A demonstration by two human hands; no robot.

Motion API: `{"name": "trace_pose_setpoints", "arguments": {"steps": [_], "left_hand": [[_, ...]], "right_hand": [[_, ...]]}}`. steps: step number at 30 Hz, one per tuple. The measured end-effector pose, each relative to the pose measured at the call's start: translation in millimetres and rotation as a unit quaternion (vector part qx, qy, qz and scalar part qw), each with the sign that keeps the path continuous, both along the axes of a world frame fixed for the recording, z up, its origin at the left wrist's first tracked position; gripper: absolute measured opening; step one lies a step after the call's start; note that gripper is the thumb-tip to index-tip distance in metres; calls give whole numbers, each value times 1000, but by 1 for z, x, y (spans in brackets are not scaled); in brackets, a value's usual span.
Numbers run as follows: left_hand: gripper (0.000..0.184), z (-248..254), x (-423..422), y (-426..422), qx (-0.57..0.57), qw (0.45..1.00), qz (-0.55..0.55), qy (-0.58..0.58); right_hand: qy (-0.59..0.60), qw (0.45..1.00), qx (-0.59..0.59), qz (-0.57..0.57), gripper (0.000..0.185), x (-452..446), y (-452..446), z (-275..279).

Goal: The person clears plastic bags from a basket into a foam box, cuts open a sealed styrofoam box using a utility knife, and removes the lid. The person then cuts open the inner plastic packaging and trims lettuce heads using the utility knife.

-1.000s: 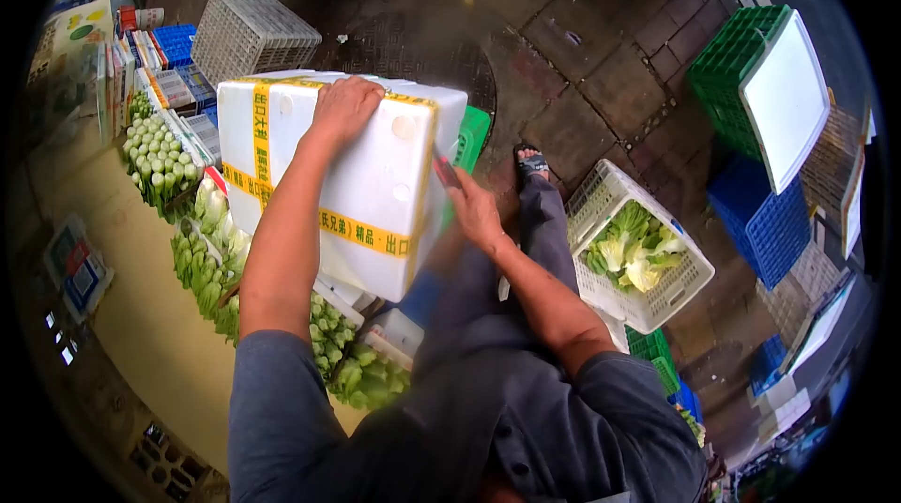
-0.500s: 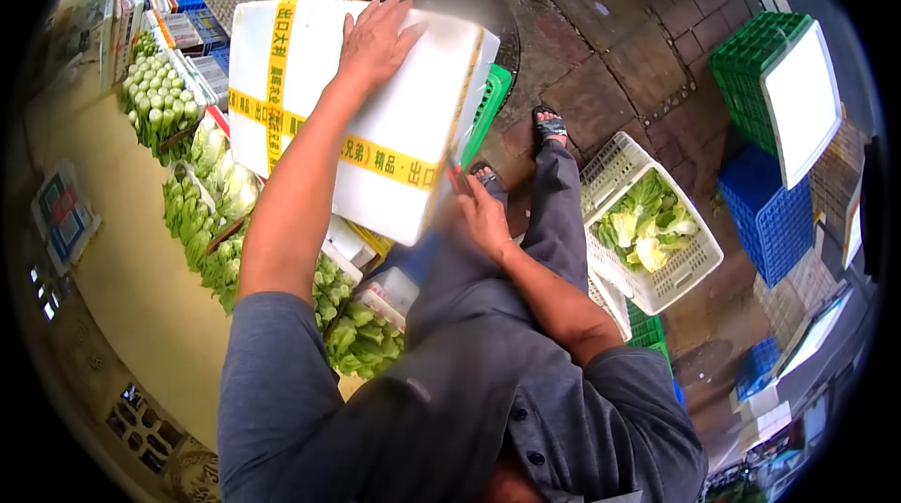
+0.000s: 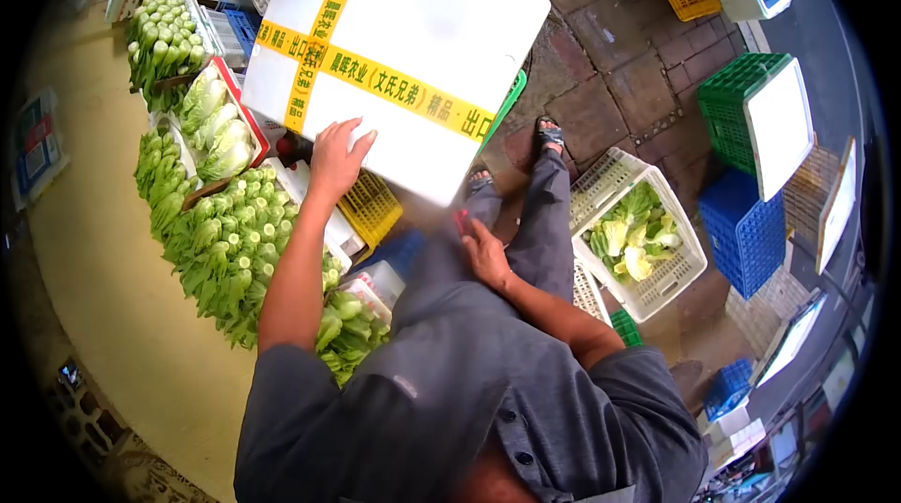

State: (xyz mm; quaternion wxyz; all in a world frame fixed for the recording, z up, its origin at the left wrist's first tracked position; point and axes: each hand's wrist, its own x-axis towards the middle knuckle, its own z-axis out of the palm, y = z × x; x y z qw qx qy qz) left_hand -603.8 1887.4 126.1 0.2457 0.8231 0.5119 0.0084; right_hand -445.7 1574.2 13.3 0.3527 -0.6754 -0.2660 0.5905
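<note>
A white foam box (image 3: 441,24) with crossed bands of yellow printed tape (image 3: 394,95) is tilted in front of me, its lid facing up. My left hand (image 3: 340,160) is at the box's near edge, fingers spread, the fingertips at the lid's side. Close to my thigh and just below the box's near corner, my right hand (image 3: 486,254) is closed on a red-handled knife (image 3: 461,221); its blade is blurred and hard to see. Part of a green crate (image 3: 512,101) shows under the box's right side.
Bok choy (image 3: 167,29), napa cabbage (image 3: 225,142) and leafy greens (image 3: 235,240) line a ledge on the left. A yellow crate (image 3: 371,210) sits below the box. On the right stand a white crate (image 3: 671,282) with loose leaves, a green crate (image 3: 727,114) and a blue crate (image 3: 741,231).
My left hand has slid from the top of the lid back to the near edge. The box appears higher and farther right in view. My right hand has lowered slightly, away from the box's side.
</note>
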Motion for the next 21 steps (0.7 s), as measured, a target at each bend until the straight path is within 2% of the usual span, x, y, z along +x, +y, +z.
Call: {"name": "trace_pose_setpoints", "arguments": {"steps": [4,7,10,13,15,16,17,19,20,21], "left_hand": [[48,0,-28,-33,-24,998,35,-48],[48,3,-26,-40,-23,993,78,-83],[47,12,-16,-43,-68,979,141,-129],[43,11,4,-49,-137,942,185,-245],[36,0,26,-58,-209,905,206,-308],[35,-2,41,-62,-251,885,210,-332],[34,-3,59,-67,-292,862,214,-354],[31,7,105,-74,-359,807,234,-406],[34,-9,120,-77,-387,795,232,-405],[36,-3,144,-76,-425,772,260,-395]], "right_hand": [[-15,984,31,173,39,-28,-21,11],[-49,987,-15,153,38,-11,-11,20],[-65,988,47,134,36,35,1,59],[-89,995,39,-13,32,86,11,45],[52,987,19,-153,24,134,36,66],[43,987,13,-152,23,163,46,65],[7,985,66,-162,25,187,54,53],[-11,979,96,-182,29,231,78,52],[-2,981,89,-174,32,253,91,50],[3,983,79,-163,31,272,107,57]]}}
